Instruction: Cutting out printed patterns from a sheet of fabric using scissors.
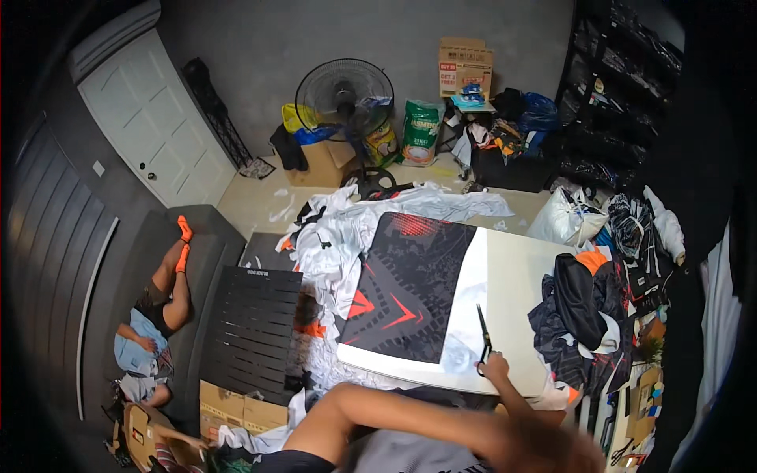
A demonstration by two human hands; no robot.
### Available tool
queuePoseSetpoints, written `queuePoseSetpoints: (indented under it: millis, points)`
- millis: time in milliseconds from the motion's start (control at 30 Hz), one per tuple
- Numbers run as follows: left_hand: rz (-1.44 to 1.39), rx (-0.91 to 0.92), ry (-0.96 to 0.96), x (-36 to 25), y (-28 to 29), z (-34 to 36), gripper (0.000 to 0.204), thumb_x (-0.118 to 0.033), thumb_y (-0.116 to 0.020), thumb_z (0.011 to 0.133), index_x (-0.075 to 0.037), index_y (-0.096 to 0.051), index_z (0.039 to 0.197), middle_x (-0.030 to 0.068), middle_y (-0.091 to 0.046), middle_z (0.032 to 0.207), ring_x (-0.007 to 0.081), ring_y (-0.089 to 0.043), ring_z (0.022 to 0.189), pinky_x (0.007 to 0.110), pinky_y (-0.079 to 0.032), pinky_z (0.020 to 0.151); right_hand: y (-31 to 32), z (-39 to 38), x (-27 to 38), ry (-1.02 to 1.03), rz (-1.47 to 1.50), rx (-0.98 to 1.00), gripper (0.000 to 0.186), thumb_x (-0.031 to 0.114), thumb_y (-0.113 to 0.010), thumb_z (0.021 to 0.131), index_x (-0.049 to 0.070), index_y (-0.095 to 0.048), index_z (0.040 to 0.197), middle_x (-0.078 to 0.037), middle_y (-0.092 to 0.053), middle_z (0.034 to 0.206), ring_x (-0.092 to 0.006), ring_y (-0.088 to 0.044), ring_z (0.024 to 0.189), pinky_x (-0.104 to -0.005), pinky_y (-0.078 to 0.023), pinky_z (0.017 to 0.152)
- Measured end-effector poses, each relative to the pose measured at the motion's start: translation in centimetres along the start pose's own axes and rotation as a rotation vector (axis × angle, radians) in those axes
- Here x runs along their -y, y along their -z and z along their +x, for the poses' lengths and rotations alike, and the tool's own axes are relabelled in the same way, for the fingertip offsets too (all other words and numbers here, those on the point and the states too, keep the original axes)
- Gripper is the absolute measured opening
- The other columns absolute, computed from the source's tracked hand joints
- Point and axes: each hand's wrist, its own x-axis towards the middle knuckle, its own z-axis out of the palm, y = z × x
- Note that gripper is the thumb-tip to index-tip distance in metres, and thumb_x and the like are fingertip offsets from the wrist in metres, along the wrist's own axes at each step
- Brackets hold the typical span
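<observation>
My right hand [495,366] grips black-handled scissors [484,339], their blades pointing away from me over the white table [516,276]. Under and beside the blades lies the white margin [467,327] of a printed fabric panel. The panel's black part [410,292], with red chevrons and a tyre-track pattern, lies flat to the left. My left forearm [426,422] bends across my front toward the right. My left hand [572,451] is smeared by motion near my right arm, and its fingers cannot be made out.
Dark garments [579,315] are heaped on the table's right side. White fabric scraps [335,244] pile along its left and far edges. A black slatted panel [252,331] stands left, near a person [158,315] on a grey sofa [206,236]. Beyond are a fan [344,93] and a green sack [422,132].
</observation>
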Motion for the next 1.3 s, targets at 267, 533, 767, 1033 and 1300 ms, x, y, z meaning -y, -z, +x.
queuePoseSetpoints:
  millis: [267,533,767,1033,1300]
  points:
    - [-0.31,0.398,-0.257,-10.7,-3.8,1.9,0.025,-0.008,-0.04,0.101,0.001,-0.062,0.096,0.0146,-0.059,0.096,0.0299,-0.05,0.091,0.045,-0.037,0.091,-1.1,0.7,0.0,-0.053,-0.048,0.051,0.055,0.043,-0.074,0.075,-0.004,-0.058,0.101,-0.02,-0.058,0.098,-0.0378,-0.061,0.085,-0.0441,-0.051,0.076]
    - [-0.415,0.509,-0.121,-11.1,-0.6,-2.9,0.04,-0.007,-0.044,0.092,-0.01,-0.051,0.13,0.012,-0.05,0.133,0.0312,-0.049,0.115,0.047,-0.03,0.1,-1.6,0.7,0.7,-0.03,-0.001,0.026,0.054,0.042,-0.074,0.074,-0.004,-0.059,0.097,-0.02,-0.059,0.095,-0.039,-0.061,0.084,-0.0442,-0.051,0.074]
    - [0.728,-0.695,0.874,0.5,7.2,-30.0,0.037,-0.012,-0.05,0.085,-0.004,-0.058,0.12,0.0116,-0.059,0.113,0.0306,-0.057,0.097,0.036,-0.045,0.086,-1.6,0.3,0.7,-0.061,0.019,-0.012,0.042,0.032,-0.072,0.076,-0.004,-0.059,0.094,-0.022,-0.058,0.094,-0.0406,-0.06,0.083,-0.0455,-0.051,0.074]
    - [1.348,-0.763,1.413,3.4,1.5,-54.5,0.036,-0.018,-0.057,0.08,-0.014,-0.057,0.117,0.0084,-0.054,0.12,0.0331,-0.053,0.105,0.043,-0.045,0.082,-4.0,-0.7,2.2,-0.046,0.279,-0.282,0.019,0.015,-0.062,0.073,-0.004,-0.061,0.072,-0.022,-0.061,0.069,-0.0428,-0.056,0.063,-0.0486,-0.046,0.058]
    - [1.496,-0.663,1.571,3.7,2.9,-51.0,0.023,-0.024,-0.061,0.081,-0.017,-0.064,0.103,0.0025,-0.056,0.11,0.028,-0.052,0.099,0.041,-0.04,0.084,-1.5,-0.9,1.9,-0.087,0.298,-0.151,0.022,0.019,-0.061,0.071,-0.003,-0.062,0.076,-0.022,-0.063,0.072,-0.0433,-0.057,0.066,-0.0487,-0.047,0.062]
